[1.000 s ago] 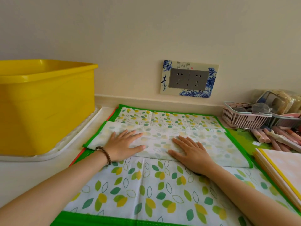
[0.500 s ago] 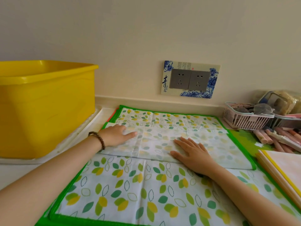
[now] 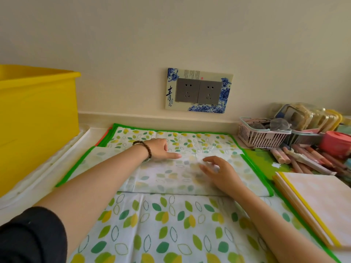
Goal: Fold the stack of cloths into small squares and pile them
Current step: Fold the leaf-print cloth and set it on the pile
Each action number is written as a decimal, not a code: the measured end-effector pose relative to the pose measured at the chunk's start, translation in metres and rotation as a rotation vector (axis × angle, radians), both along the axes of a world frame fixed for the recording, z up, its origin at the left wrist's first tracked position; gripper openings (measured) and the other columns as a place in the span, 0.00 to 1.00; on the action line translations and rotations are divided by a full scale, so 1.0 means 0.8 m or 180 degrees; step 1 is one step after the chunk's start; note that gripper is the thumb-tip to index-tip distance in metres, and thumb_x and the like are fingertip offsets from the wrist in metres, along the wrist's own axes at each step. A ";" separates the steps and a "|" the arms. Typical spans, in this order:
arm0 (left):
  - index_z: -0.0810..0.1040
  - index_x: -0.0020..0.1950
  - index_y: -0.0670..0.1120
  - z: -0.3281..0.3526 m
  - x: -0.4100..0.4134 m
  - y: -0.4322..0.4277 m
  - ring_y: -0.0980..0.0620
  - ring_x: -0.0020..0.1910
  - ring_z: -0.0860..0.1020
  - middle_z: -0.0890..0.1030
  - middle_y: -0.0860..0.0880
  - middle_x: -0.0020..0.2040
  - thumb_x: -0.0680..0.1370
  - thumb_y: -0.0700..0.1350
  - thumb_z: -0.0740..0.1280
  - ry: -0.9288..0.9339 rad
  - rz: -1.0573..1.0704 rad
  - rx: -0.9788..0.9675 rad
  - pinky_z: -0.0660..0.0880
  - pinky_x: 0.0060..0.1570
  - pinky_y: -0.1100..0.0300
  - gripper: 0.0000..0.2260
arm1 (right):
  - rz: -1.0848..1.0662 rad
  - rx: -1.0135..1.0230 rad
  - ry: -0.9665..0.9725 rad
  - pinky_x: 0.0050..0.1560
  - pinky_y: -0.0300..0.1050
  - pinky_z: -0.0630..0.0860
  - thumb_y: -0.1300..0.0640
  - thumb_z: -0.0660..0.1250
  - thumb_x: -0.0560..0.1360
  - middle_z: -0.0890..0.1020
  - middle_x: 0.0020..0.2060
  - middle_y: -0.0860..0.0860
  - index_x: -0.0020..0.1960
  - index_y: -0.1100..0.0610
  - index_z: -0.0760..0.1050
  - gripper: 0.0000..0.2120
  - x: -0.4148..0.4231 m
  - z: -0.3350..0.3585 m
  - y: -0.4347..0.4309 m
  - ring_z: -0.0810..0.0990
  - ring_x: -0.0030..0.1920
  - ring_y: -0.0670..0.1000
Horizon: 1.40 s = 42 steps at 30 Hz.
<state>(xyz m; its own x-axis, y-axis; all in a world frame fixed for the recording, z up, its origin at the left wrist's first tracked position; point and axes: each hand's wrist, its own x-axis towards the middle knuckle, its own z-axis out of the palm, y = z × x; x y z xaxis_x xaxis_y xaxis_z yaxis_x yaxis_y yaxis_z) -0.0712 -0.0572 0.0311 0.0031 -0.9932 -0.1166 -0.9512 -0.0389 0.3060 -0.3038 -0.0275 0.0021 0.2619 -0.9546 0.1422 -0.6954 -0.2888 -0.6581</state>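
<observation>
A leaf-printed cloth with a green border point(image 3: 163, 221) lies spread on the counter. Its far part is folded toward me into a pale band point(image 3: 171, 179) showing the faded underside. My left hand point(image 3: 161, 149), a bead bracelet on its wrist, rests on the far edge of that band with the index finger pointing right. On the band's middle hovers my right hand point(image 3: 218, 172), fingers spread and slightly curled. Neither hand grips the cloth. A small stack of folded cloths with yellow edging point(image 3: 315, 202) lies at the right.
A big yellow tub point(image 3: 38, 118) stands at the left on a white tray point(image 3: 43, 171). At the right are a pink basket point(image 3: 262, 133) with glasses, several pens point(image 3: 303, 158) and containers. A double wall socket point(image 3: 198, 91) is straight ahead.
My left hand slid from the band's left end toward the middle and now points with one finger. My right hand lifted from flat to loosely curled. The view moved closer.
</observation>
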 end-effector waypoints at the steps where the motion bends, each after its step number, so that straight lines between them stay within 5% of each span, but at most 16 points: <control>1: 0.68 0.37 0.48 0.000 0.000 -0.003 0.54 0.28 0.65 0.68 0.53 0.30 0.67 0.72 0.62 0.0052 -0.0002 0.0054 0.63 0.33 0.58 0.26 | -0.0004 -0.0002 -0.0026 0.52 0.37 0.65 0.45 0.64 0.76 0.74 0.62 0.49 0.63 0.49 0.72 0.17 0.000 0.000 0.001 0.73 0.60 0.47; 4: 0.68 0.39 0.48 0.008 0.000 0.000 0.53 0.31 0.66 0.68 0.52 0.32 0.69 0.71 0.62 0.0007 -0.0042 0.0110 0.61 0.33 0.59 0.25 | 0.0014 -0.0005 -0.0028 0.53 0.37 0.65 0.44 0.63 0.76 0.74 0.62 0.48 0.62 0.49 0.72 0.17 0.000 -0.001 0.001 0.72 0.60 0.47; 5: 0.72 0.45 0.48 0.008 0.001 0.000 0.52 0.37 0.71 0.67 0.55 0.39 0.70 0.69 0.62 -0.0033 -0.0092 0.0157 0.66 0.38 0.59 0.24 | 0.0029 -0.0021 -0.0014 0.53 0.37 0.65 0.44 0.63 0.76 0.74 0.62 0.48 0.62 0.49 0.73 0.17 0.001 -0.001 0.001 0.72 0.60 0.47; 6: 0.74 0.52 0.46 0.009 0.003 0.002 0.50 0.47 0.75 0.77 0.49 0.48 0.72 0.67 0.63 -0.0031 -0.0168 0.0193 0.70 0.46 0.58 0.25 | 0.0047 -0.0043 -0.0014 0.53 0.37 0.65 0.44 0.63 0.76 0.74 0.62 0.48 0.62 0.49 0.73 0.17 0.001 -0.001 0.001 0.72 0.60 0.47; 7: 0.75 0.57 0.45 0.010 0.005 0.004 0.50 0.55 0.76 0.74 0.49 0.64 0.73 0.66 0.63 -0.0004 -0.0229 0.0217 0.71 0.54 0.56 0.26 | 0.0062 -0.0069 -0.0031 0.53 0.37 0.65 0.44 0.64 0.76 0.75 0.62 0.48 0.62 0.49 0.73 0.17 0.002 -0.002 0.001 0.72 0.60 0.46; 10: 0.77 0.50 0.47 0.012 0.010 0.016 0.51 0.45 0.76 0.76 0.54 0.47 0.74 0.63 0.63 0.0281 -0.0493 0.0148 0.70 0.50 0.59 0.19 | 0.0050 -0.0133 -0.0169 0.53 0.38 0.65 0.46 0.64 0.76 0.75 0.61 0.48 0.61 0.49 0.74 0.15 0.000 -0.002 0.001 0.73 0.60 0.47; 14: 0.77 0.46 0.47 0.019 0.017 0.041 0.61 0.45 0.72 0.75 0.59 0.45 0.79 0.53 0.61 0.0877 -0.0576 -0.0499 0.67 0.51 0.64 0.11 | -0.0220 -0.0531 -0.0616 0.51 0.38 0.66 0.48 0.67 0.74 0.74 0.61 0.48 0.61 0.50 0.73 0.16 -0.004 0.002 0.000 0.72 0.54 0.44; 17: 0.77 0.47 0.47 0.018 0.027 0.058 0.57 0.39 0.73 0.77 0.54 0.42 0.80 0.51 0.60 0.1494 -0.0275 -0.1166 0.67 0.44 0.62 0.10 | -0.0449 -0.0766 -0.0936 0.51 0.39 0.67 0.49 0.69 0.73 0.71 0.62 0.49 0.63 0.52 0.71 0.20 -0.008 0.007 0.002 0.71 0.56 0.46; 19: 0.75 0.44 0.46 0.011 0.034 0.067 0.52 0.37 0.71 0.75 0.48 0.39 0.80 0.51 0.59 0.1930 -0.0012 -0.1385 0.66 0.41 0.58 0.11 | -0.0430 -0.0328 -0.1176 0.47 0.39 0.71 0.48 0.70 0.72 0.71 0.61 0.50 0.65 0.52 0.69 0.24 -0.006 0.011 0.007 0.74 0.54 0.48; 23: 0.74 0.52 0.41 -0.014 0.022 0.082 0.48 0.44 0.74 0.76 0.43 0.46 0.82 0.47 0.57 0.2698 0.0716 -0.1262 0.72 0.47 0.53 0.11 | 0.0146 0.1288 -0.1858 0.46 0.47 0.81 0.50 0.72 0.71 0.80 0.51 0.52 0.67 0.50 0.65 0.28 0.010 0.013 0.022 0.83 0.45 0.53; 27: 0.73 0.51 0.42 -0.029 0.009 0.091 0.48 0.44 0.72 0.74 0.43 0.46 0.81 0.44 0.58 0.2648 0.1185 -0.0674 0.68 0.42 0.58 0.07 | 0.0213 0.1208 -0.1529 0.43 0.41 0.80 0.59 0.72 0.71 0.79 0.50 0.51 0.67 0.48 0.66 0.28 0.013 0.009 0.023 0.82 0.47 0.51; 33: 0.77 0.49 0.41 -0.025 0.001 0.107 0.53 0.38 0.80 0.81 0.47 0.41 0.78 0.40 0.65 0.3075 0.1215 -0.0253 0.79 0.34 0.64 0.03 | -0.0018 0.1026 -0.1303 0.39 0.37 0.76 0.60 0.72 0.71 0.77 0.54 0.53 0.66 0.53 0.71 0.25 0.004 0.011 0.014 0.78 0.48 0.52; 39: 0.72 0.64 0.38 -0.024 0.002 0.117 0.50 0.45 0.80 0.81 0.45 0.52 0.76 0.41 0.68 0.2915 0.1300 -0.0428 0.79 0.41 0.60 0.18 | 0.0084 0.1141 -0.1356 0.33 0.33 0.73 0.60 0.72 0.72 0.77 0.45 0.48 0.65 0.54 0.71 0.23 0.000 0.013 0.011 0.78 0.40 0.44; 42: 0.65 0.70 0.43 -0.019 0.010 0.134 0.51 0.53 0.77 0.75 0.46 0.64 0.74 0.47 0.70 0.2050 0.1034 -0.0791 0.76 0.48 0.60 0.27 | 0.0179 0.1136 -0.1377 0.39 0.36 0.76 0.62 0.72 0.71 0.79 0.54 0.53 0.64 0.56 0.71 0.22 -0.010 0.015 0.007 0.80 0.45 0.48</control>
